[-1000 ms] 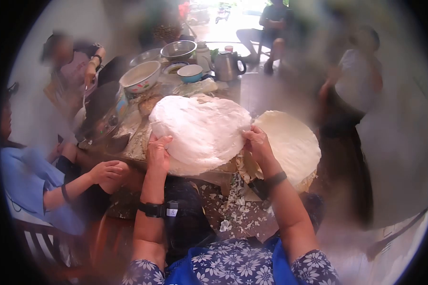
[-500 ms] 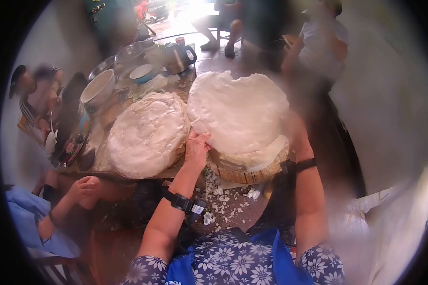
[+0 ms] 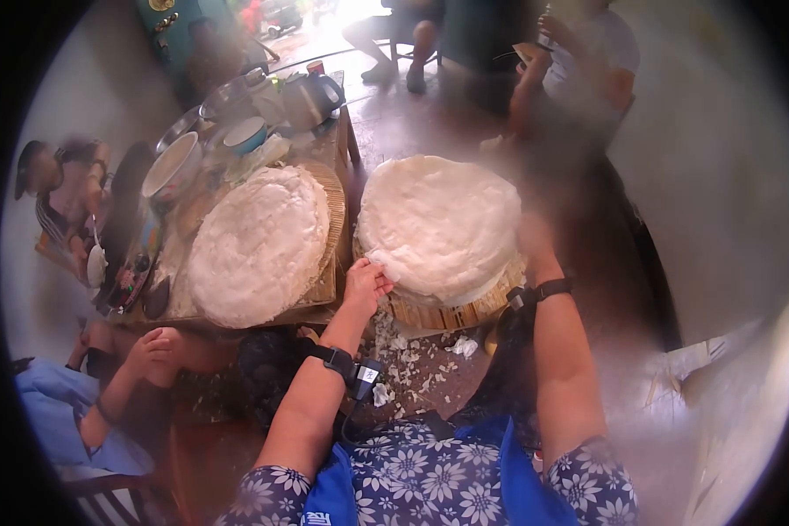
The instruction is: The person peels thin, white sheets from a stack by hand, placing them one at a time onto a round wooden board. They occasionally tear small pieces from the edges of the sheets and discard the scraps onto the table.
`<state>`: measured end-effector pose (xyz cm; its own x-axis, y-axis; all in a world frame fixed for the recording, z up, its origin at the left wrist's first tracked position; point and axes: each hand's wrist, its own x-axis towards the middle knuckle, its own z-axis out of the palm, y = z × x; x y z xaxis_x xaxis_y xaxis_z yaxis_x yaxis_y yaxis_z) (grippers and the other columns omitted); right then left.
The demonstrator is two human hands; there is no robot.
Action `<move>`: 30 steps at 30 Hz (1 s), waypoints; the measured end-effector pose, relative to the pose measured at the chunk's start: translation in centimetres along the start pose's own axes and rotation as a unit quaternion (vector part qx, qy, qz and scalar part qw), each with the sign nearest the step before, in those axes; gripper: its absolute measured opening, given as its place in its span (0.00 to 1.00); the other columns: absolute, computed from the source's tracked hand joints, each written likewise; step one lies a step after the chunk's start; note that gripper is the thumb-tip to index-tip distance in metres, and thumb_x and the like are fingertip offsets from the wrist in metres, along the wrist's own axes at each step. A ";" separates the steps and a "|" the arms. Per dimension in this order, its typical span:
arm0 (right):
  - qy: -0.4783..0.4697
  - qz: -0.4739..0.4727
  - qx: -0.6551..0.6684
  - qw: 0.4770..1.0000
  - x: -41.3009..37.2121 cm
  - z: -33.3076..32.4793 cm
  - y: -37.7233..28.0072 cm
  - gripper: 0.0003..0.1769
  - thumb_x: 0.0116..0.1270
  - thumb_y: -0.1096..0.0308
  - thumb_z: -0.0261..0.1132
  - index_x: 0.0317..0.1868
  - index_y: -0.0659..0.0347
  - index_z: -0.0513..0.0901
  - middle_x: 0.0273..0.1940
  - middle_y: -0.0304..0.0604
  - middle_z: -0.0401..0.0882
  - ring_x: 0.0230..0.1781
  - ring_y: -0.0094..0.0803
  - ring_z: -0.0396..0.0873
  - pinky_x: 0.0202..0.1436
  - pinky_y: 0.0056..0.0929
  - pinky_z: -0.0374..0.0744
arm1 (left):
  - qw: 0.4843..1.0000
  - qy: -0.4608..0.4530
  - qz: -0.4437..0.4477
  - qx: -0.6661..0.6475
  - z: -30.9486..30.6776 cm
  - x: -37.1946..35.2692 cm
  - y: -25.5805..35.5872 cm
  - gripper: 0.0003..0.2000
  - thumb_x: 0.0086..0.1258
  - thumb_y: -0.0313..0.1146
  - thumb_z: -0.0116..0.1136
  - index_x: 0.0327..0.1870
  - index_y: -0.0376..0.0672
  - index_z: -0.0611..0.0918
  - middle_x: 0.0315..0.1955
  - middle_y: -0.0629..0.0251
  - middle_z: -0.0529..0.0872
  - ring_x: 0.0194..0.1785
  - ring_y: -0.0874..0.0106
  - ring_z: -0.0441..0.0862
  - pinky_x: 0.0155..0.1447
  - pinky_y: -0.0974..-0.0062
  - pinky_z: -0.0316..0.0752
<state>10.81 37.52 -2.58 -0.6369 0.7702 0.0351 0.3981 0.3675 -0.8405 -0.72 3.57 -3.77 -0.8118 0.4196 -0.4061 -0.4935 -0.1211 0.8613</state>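
A stack of thin, round white dough sheets (image 3: 438, 223) lies in front of me on a round slatted mat (image 3: 451, 314). My left hand (image 3: 367, 285) is at the stack's near left edge, its thumb and fingers closed on the rim of the top dough sheet. At the right edge is my right hand (image 3: 537, 238), smeared in the view, with its fingers hidden. To the left, a second stack of white sheets (image 3: 259, 250) rests on another slatted mat (image 3: 331, 206) on the wooden table.
Bowls (image 3: 174, 167), a small blue bowl (image 3: 245, 136) and a metal kettle (image 3: 307, 101) stand toward the back of the table. White scraps (image 3: 421, 368) lie scattered below the near stack. A person in blue (image 3: 70, 403) sits at left; another in white (image 3: 592, 66) is at far right.
The top sheet, with a ragged far edge before, now lies rounder and lower over the stack. Both hands stay at its sides; the view has shifted slightly.
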 end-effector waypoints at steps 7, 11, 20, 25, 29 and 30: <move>0.039 0.014 0.065 0.997 0.9 0.5 2.6 0.11 0.48 0.65 0.64 0.32 0.60 0.82 0.30 0.47 0.83 0.35 0.38 0.82 0.42 0.33 0.77 | 0.997 0.017 -0.009 0.071 0.8 -0.1 0.4 0.05 0.65 0.30 0.54 0.40 0.46 0.75 0.27 0.67 0.82 0.26 0.75 0.80 0.31 0.74 0.77; 0.041 0.018 0.062 0.997 1.8 1.1 3.6 0.11 0.48 0.65 0.64 0.32 0.60 0.82 0.30 0.47 0.83 0.34 0.39 0.82 0.41 0.34 0.77 | 0.995 0.039 -0.008 0.086 0.8 0.2 -0.1 0.08 0.64 0.29 0.56 0.42 0.46 0.74 0.28 0.67 0.81 0.25 0.75 0.79 0.29 0.75 0.77; 0.031 -0.048 -0.012 0.998 1.2 0.2 2.3 0.08 0.49 0.66 0.63 0.28 0.62 0.80 0.20 0.40 0.79 0.18 0.27 0.76 0.25 0.28 0.74 | 0.991 0.098 0.009 0.092 1.4 1.4 -1.2 0.13 0.59 0.26 0.59 0.43 0.41 0.71 0.24 0.64 0.79 0.17 0.75 0.76 0.18 0.76 0.71; -0.014 -0.043 0.012 0.999 1.0 0.1 1.9 0.11 0.53 0.68 0.61 0.35 0.65 0.82 0.22 0.42 0.80 0.18 0.27 0.77 0.25 0.26 0.75 | 0.988 0.113 0.006 0.104 1.6 2.2 -2.1 0.12 0.58 0.26 0.59 0.42 0.41 0.72 0.23 0.65 0.79 0.16 0.77 0.74 0.16 0.79 0.67; -0.025 -0.055 0.003 0.998 0.4 -0.3 0.8 0.11 0.54 0.68 0.60 0.36 0.65 0.82 0.22 0.41 0.79 0.17 0.26 0.75 0.24 0.26 0.74 | 0.990 0.107 0.014 0.089 1.5 2.5 -2.7 0.12 0.58 0.26 0.58 0.42 0.40 0.71 0.23 0.65 0.78 0.15 0.77 0.72 0.15 0.78 0.65; -0.026 -0.064 -0.015 0.997 0.3 -0.5 0.6 0.12 0.54 0.68 0.60 0.36 0.65 0.82 0.23 0.42 0.80 0.19 0.28 0.77 0.25 0.27 0.75 | 0.990 0.103 0.017 0.091 1.6 2.1 -2.3 0.12 0.58 0.26 0.58 0.42 0.40 0.71 0.23 0.65 0.78 0.15 0.77 0.72 0.15 0.78 0.64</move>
<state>11.19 38.21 -2.84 -0.7176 0.6874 0.1124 0.3301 0.4777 -0.8142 -0.81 6.20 -6.13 -0.8825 0.2230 -0.4140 -0.4160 0.0402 0.9085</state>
